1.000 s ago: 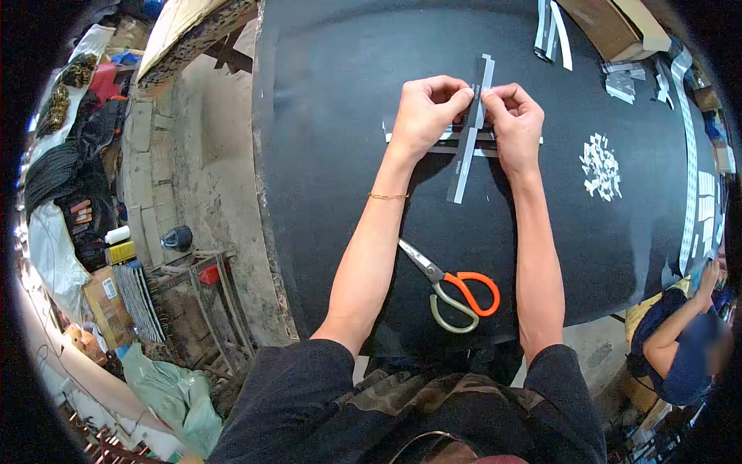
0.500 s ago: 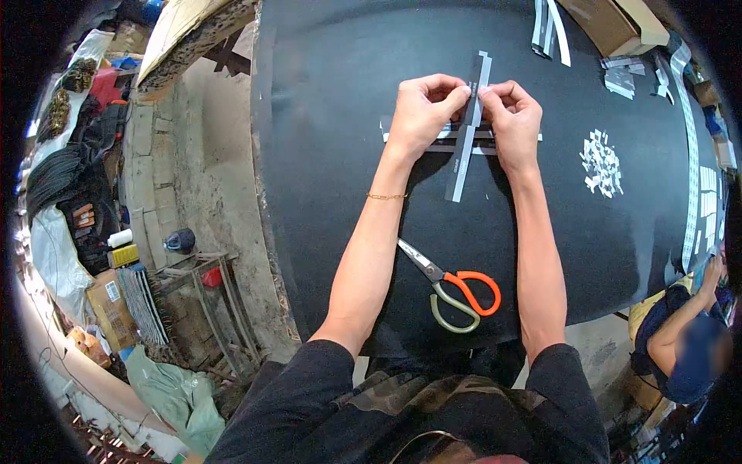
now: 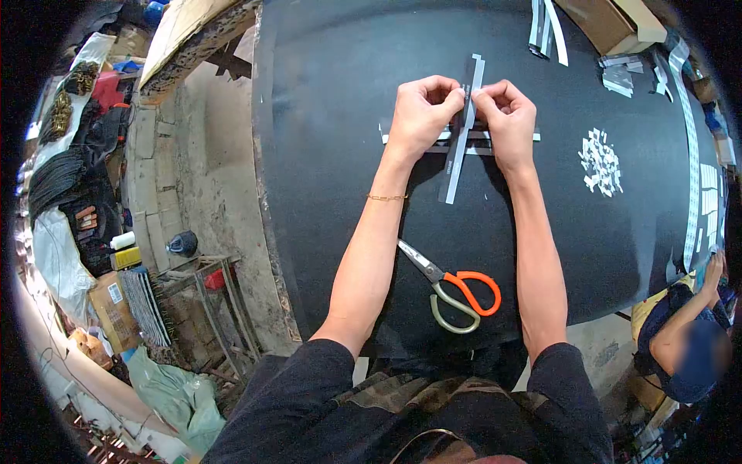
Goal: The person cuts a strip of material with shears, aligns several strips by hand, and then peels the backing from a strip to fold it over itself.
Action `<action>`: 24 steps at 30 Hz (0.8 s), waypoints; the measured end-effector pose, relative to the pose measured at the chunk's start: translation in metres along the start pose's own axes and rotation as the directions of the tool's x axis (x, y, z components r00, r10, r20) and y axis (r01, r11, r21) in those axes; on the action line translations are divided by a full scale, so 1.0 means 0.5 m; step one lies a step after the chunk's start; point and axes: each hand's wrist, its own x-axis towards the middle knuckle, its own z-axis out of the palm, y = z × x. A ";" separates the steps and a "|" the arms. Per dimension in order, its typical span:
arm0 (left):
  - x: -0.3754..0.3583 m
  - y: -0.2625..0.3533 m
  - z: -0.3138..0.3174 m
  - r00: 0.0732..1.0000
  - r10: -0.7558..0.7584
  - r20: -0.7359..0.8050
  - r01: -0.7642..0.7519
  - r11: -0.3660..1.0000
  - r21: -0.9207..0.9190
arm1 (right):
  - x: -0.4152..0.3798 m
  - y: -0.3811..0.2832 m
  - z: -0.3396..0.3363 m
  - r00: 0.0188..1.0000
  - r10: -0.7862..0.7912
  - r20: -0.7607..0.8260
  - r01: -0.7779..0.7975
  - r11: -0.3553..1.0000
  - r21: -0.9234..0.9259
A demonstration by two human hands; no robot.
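A long black strip with a white edge (image 3: 457, 158) slants up and away from me between my hands. My left hand (image 3: 427, 112) is closed in a pinch on its left side. From the right side my right hand (image 3: 506, 120) pinches the same strip, level with the left. Other black and white strips (image 3: 481, 142) lie crosswise on the table beneath it, partly hidden by the hands. Nearer to me lie scissors (image 3: 444, 280) with one orange and one olive-green handle, touched by neither hand.
The dark tabletop (image 3: 340, 155) carries a pile of small white cut pieces (image 3: 600, 162) at right. More strips (image 3: 547, 31) and a cardboard box (image 3: 610, 23) are at the far side. A long pale tape (image 3: 690, 170) runs along the right. Another person (image 3: 692, 340) sits at lower right.
The strip has tilted slightly, its far end shifting left, and its white edge now looks straighter along its length. Both hands moved a little to the left, still pinching.
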 end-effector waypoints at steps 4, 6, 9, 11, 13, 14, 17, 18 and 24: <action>-0.001 0.002 0.000 1.000 -0.012 -0.015 0.013 0.999 0.033 | 0.003 -0.003 -0.006 0.995 -0.012 0.097 0.005 0.997 0.076; -0.001 0.001 -0.005 1.000 -0.023 0.007 0.023 0.999 0.032 | 0.003 -0.011 -0.008 0.990 0.002 0.143 -0.036 0.972 0.233; -0.003 0.003 -0.007 0.999 -0.026 0.047 0.024 0.999 0.049 | 0.004 -0.028 -0.004 0.995 -0.066 0.081 0.046 0.973 0.226; -0.005 0.008 -0.007 0.996 -0.031 0.084 0.028 0.999 0.042 | 0.009 -0.047 -0.005 0.995 -0.064 0.076 0.051 0.984 0.168; -0.012 0.016 -0.006 0.996 -0.013 0.088 0.007 0.998 0.066 | 0.010 -0.063 -0.014 0.995 -0.056 0.085 0.047 0.994 0.099; -0.014 0.018 -0.006 0.993 -0.006 0.118 -0.005 0.996 0.088 | 0.011 -0.067 -0.023 0.991 -0.044 0.123 0.041 0.999 0.026; -0.017 0.033 -0.006 0.990 -0.002 0.141 -0.013 0.994 0.109 | 0.014 -0.100 -0.033 0.981 -0.027 0.192 0.037 0.998 -0.051; -0.018 0.041 -0.006 0.980 -0.018 0.196 -0.010 0.989 0.145 | 0.017 -0.109 -0.044 0.967 0.008 0.253 0.021 0.994 -0.110; -0.029 0.103 -0.017 0.923 -0.035 0.384 -0.136 0.903 0.408 | 0.018 -0.153 -0.078 0.888 0.147 0.437 -0.046 0.971 -0.233</action>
